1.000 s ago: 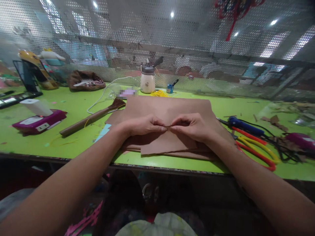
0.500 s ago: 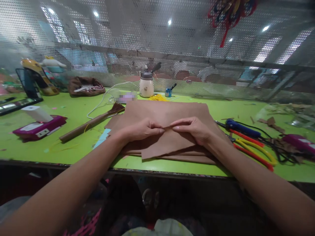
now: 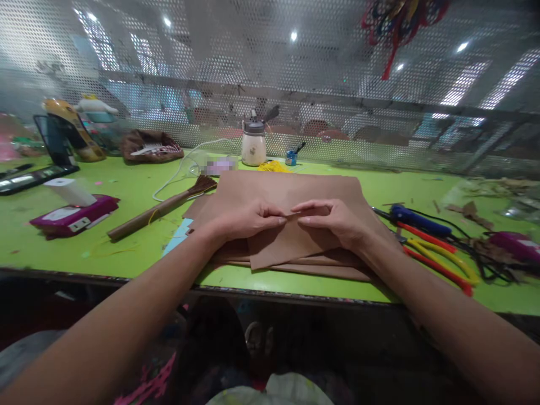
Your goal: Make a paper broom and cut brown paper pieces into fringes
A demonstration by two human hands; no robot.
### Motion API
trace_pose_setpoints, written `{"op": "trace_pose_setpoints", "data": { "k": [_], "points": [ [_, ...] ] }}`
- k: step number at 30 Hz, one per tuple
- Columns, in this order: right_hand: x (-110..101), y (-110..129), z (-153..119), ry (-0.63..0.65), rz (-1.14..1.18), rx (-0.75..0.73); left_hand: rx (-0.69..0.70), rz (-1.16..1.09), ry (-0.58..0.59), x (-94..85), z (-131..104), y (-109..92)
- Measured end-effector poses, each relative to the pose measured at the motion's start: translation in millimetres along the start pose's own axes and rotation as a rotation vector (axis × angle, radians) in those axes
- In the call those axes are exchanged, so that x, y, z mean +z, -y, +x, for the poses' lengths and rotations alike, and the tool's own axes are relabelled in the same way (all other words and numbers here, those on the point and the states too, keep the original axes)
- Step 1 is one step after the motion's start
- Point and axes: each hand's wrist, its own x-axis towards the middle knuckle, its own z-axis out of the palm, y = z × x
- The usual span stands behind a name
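Observation:
Both hands meet over a stack of brown paper sheets (image 3: 291,188) that lies near the front edge of the green table. My left hand (image 3: 257,223) pinches the upper edge of a loose brown paper sheet (image 3: 287,244) between thumb and curled fingers. Close beside it on the right, my right hand (image 3: 331,223) closes thumb and fingertips on that same edge. The lower corner of this sheet slants down to the left over the stack. A pale blue sheet (image 3: 178,235) peeks out under the stack's left side.
To the left lie a brown rolled stick with a frayed end (image 3: 154,212) and a purple power strip (image 3: 76,216). Yellow-and-red-handled pliers (image 3: 442,256) and a blue-handled tool (image 3: 419,219) are on the right. A lidded bottle (image 3: 253,147) and a small blue jar (image 3: 291,157) stand behind.
The view has shifted slightly, so the scene sits a little further right. Both hands keep their pinch on the paper's edge, and the sheet's lower corner has barely moved.

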Motion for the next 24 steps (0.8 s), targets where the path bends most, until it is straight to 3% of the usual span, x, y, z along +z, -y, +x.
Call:
{"op": "trace_pose_setpoints", "data": {
  "k": [9,13,18,24],
  "points": [
    [2.1,-2.4,0.3,-0.048,0.019,-0.017,0.025,0.117,-0.068,3.3,-0.1,-0.2],
    [2.2,-2.0,-1.3,-0.028,-0.015,-0.052,-0.052,-0.058,0.007,-1.2,-1.4,-2.0],
    [4.9,3.1,-4.6,0.025,-0.122,-0.091,-0.170,-0.336,-0.024,-4.7,0.2,1.5],
    [7.8,5.6,-6.3,0.063,-0.162,-0.122,-0.223,-0.585,0.141,3.4,1.6,3.1]
  ]
}}
